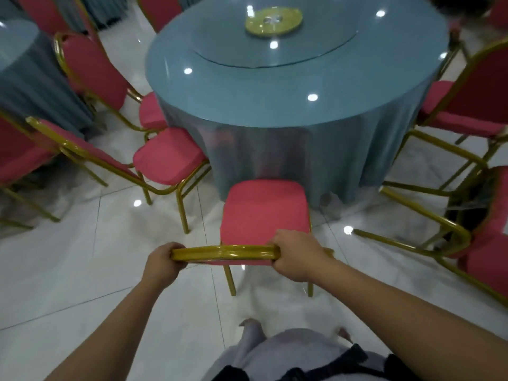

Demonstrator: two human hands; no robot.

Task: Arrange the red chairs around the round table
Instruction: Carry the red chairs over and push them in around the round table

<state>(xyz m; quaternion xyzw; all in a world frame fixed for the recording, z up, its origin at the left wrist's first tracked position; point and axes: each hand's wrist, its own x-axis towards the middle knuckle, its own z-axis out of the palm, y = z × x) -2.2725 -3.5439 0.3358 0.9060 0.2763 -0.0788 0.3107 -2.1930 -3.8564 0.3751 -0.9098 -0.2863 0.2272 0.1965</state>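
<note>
The round table (288,86) is filling the far centre of the scene, draped to the floor in a blue-grey cloth, with a glass turntable (275,48) lying on its top and a yellow-green disc (273,22) sitting at the middle. Red chairs with gold frames are standing around it: two (170,158) at its left side with seats touching the cloth, one (467,105) at the right. The nearest red chair (265,210) is standing at the table's near edge, its seat front just beside the cloth. The left hand (162,264) is wrapping closed fingers around the left end of its gold top rail (225,253); the right hand (298,255) is gripping the right end, fingers curled shut.
</note>
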